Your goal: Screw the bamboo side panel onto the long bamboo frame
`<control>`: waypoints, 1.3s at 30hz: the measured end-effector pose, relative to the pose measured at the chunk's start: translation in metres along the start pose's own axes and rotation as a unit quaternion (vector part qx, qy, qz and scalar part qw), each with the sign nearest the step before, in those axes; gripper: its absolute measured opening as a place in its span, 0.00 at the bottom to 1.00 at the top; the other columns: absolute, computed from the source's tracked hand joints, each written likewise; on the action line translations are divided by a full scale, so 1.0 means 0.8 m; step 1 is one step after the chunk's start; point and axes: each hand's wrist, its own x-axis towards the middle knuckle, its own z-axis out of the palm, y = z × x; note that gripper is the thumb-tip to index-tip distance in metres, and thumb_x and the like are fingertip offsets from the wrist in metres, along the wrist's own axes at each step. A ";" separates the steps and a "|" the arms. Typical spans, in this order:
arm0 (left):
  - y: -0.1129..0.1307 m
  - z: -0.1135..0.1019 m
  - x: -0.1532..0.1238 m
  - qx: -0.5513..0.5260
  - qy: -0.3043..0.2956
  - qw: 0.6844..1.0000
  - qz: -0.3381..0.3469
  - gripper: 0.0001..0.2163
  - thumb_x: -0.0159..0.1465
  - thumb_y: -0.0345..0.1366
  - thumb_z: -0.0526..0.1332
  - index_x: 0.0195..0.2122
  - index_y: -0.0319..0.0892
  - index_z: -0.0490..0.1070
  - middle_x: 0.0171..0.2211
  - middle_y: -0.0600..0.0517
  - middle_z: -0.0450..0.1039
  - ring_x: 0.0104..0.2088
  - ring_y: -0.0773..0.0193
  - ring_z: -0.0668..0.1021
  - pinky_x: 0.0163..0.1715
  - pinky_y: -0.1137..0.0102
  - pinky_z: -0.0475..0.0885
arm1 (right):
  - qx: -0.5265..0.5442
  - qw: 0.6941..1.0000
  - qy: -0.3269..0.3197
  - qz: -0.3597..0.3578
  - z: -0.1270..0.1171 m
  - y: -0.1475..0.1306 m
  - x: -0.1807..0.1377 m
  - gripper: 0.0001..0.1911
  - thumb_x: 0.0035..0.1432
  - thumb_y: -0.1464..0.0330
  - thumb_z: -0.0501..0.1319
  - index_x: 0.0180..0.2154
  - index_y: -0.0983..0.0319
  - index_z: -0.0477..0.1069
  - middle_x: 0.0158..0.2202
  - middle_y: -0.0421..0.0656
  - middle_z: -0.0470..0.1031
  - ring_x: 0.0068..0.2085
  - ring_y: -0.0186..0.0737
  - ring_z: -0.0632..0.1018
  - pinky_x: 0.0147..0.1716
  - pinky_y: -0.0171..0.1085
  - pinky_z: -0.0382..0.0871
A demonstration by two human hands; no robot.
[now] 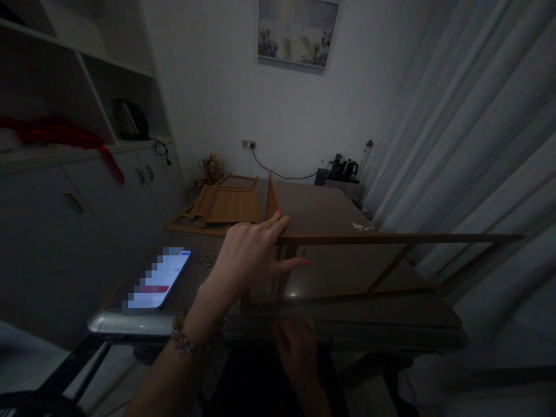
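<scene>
My left hand (249, 255) rests against the near corner of a long wooden frame (391, 237) that stands on edge across the dark table (330, 208). Its fingers are stretched out, with the index finger along the top rail and the thumb spread below it. A beaded bracelet sits on that wrist. My right hand (297, 347) is low at the table's near edge, under the frame's corner post, in deep shadow. Its fingers are too dim to read.
More wooden panels and frames (217, 208) lie flat at the table's far left. A lit phone (158, 278) and small screws (205, 259) lie near the left edge. Cabinets and shelves stand on the left, curtains on the right, and a kettle set (343, 168) beyond the table.
</scene>
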 end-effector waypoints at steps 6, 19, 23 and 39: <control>-0.006 0.005 0.001 0.028 -0.012 1.000 -0.001 0.35 0.53 0.59 0.59 0.58 0.46 0.62 0.58 0.49 0.66 0.37 0.50 0.80 0.29 0.61 0.71 | 0.006 1.000 -0.007 0.002 -0.001 0.000 0.000 0.20 0.68 0.60 0.47 0.28 0.57 0.70 0.25 0.38 0.76 0.30 0.38 0.74 0.41 0.40 0.54; -0.006 0.005 0.002 0.014 -0.024 1.000 -0.008 0.34 0.52 0.53 0.64 0.58 0.47 0.62 0.57 0.47 0.67 0.37 0.51 0.80 0.31 0.61 0.72 | -0.003 1.000 -0.027 0.009 0.000 0.001 -0.002 0.20 0.68 0.60 0.49 0.27 0.57 0.70 0.25 0.38 0.75 0.30 0.38 0.73 0.39 0.40 0.54; -0.006 0.003 0.002 0.012 -0.022 1.000 -0.006 0.33 0.53 0.53 0.64 0.58 0.46 0.63 0.57 0.48 0.67 0.39 0.50 0.80 0.32 0.61 0.73 | -0.007 0.999 -0.034 0.011 -0.001 0.000 -0.002 0.18 0.67 0.60 0.51 0.27 0.57 0.70 0.25 0.39 0.76 0.30 0.38 0.73 0.40 0.40 0.55; -0.006 0.005 0.002 0.006 -0.022 1.000 -0.011 0.34 0.52 0.53 0.65 0.58 0.46 0.63 0.57 0.46 0.67 0.39 0.49 0.80 0.31 0.59 0.73 | -0.011 0.999 -0.034 0.013 -0.003 -0.002 0.000 0.16 0.66 0.62 0.53 0.28 0.56 0.71 0.26 0.38 0.77 0.31 0.39 0.74 0.41 0.40 0.55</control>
